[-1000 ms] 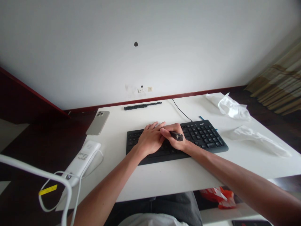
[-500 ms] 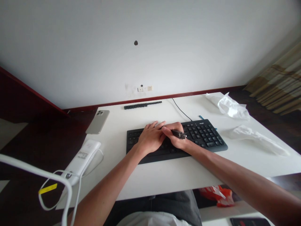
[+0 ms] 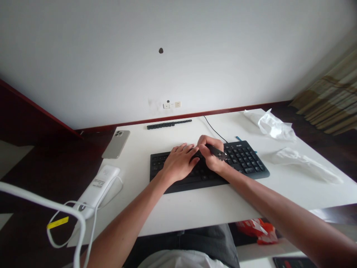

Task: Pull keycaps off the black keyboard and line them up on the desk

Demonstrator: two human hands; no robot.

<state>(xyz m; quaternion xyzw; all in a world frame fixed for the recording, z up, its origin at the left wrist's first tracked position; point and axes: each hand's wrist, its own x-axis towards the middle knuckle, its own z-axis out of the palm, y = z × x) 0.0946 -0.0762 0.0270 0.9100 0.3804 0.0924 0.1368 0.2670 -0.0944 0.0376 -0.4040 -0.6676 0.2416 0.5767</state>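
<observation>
A black keyboard (image 3: 245, 158) lies on the white table (image 3: 212, 204) in front of me. My left hand (image 3: 180, 163) rests flat on the keyboard's middle keys, fingers stretched out. My right hand (image 3: 211, 152) is just to its right, over the upper key rows, fingers pinched round a small dark tool (image 3: 219, 152) whose tip points right. The two hands touch at the fingertips. The keys under both hands are hidden.
A black strip of keycaps (image 3: 169, 124) lies at the table's back edge, by the keyboard cable (image 3: 213, 130). A phone (image 3: 116, 144) lies at the left, a white power bank with cable (image 3: 97, 188) nearer me. Crumpled white wipes (image 3: 275, 126) and plastic wrap (image 3: 304, 162) sit at the right.
My right hand with the dark tool has lifted and moved toward the keyboard's upper rows. My left hand stays in place on the keys.
</observation>
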